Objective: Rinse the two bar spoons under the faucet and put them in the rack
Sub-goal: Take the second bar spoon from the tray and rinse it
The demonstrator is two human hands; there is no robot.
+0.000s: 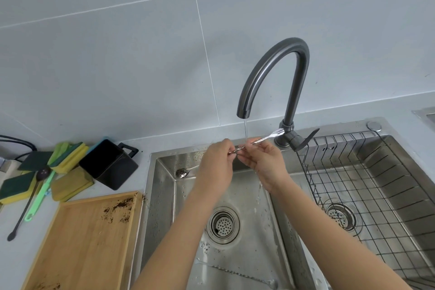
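Note:
Both my hands hold one bar spoon level under the dark gooseneck faucet. A thin stream of water falls onto its twisted shaft. My left hand pinches the shaft's left part. My right hand grips it further right. The forked end sticks out to the right, near the faucet base. The second bar spoon lies on the bottom of the left sink basin, near the front edge. The wire rack sits in the right basin with nothing in it.
A bowl-shaped steel piece lies at the left basin's back corner. On the counter at left are a wooden tray with brown crumbs, several sponges, a black container, a green brush and a dark long-handled tool.

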